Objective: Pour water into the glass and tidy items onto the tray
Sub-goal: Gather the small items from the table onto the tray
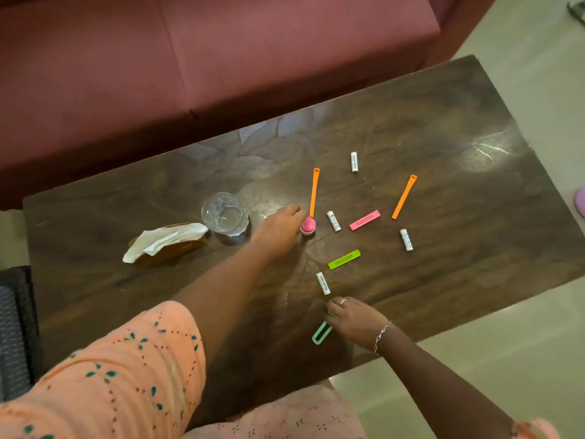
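Note:
A clear empty-looking glass (224, 217) stands on the dark wooden table (443, 147). My left hand (278, 231) reaches just right of the glass, its fingertips closed on a small pink round container (307, 226). Near the table's front edge, my right hand (351, 316) grips a teal clip (321, 333). Loose items lie between and beyond the hands: two orange sticks (314, 193) (404, 197), a pink strip (364, 220), a green strip (344, 259) and several small white tubes (334, 221). No tray or water vessel is clearly in view.
A crumpled white tissue (164, 240) lies over a brown object (186, 247) left of the glass. A maroon sofa (221, 58) runs along the table's far side. Pale floor (506, 359) shows on the right, and a dark woven seat (14, 327) sits at the left.

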Action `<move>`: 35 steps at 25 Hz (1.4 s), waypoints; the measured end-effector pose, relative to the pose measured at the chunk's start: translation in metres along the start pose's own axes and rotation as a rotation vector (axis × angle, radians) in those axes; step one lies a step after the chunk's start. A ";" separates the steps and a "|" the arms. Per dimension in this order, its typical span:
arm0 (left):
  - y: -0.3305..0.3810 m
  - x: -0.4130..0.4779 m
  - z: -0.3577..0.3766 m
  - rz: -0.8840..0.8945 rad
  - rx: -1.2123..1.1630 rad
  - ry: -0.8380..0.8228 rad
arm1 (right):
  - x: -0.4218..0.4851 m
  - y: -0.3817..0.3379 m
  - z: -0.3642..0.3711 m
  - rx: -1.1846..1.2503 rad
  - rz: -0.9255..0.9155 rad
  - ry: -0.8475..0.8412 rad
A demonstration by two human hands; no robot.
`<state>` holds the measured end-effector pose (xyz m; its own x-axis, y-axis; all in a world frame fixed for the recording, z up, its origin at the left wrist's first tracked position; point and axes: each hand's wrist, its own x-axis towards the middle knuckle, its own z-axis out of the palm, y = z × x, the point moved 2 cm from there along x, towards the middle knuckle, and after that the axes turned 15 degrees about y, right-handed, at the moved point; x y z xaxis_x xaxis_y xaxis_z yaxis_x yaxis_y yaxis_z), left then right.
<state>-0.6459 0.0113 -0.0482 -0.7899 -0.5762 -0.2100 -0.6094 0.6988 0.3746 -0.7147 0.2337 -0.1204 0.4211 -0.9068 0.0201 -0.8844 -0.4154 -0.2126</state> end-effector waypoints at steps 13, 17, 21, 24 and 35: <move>0.008 0.012 0.033 0.284 0.307 -0.114 | -0.007 -0.006 0.019 -0.033 -0.004 -0.001; -0.008 -0.017 0.027 0.111 0.166 -0.005 | 0.002 -0.003 -0.002 -0.028 -0.003 0.180; -0.034 -0.068 0.018 -0.006 0.041 0.093 | 0.028 0.002 -0.028 -0.082 -0.010 0.255; -0.061 -0.114 0.005 -0.071 -0.009 0.123 | 0.064 -0.012 -0.041 -0.102 -0.077 0.269; -0.217 -0.341 -0.067 -0.496 -0.031 0.387 | 0.275 -0.174 -0.057 -0.008 -0.520 0.330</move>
<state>-0.2402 0.0277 0.0028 -0.3278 -0.9444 -0.0253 -0.8900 0.2997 0.3436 -0.4562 0.0530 -0.0221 0.7143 -0.5591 0.4210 -0.5820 -0.8086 -0.0864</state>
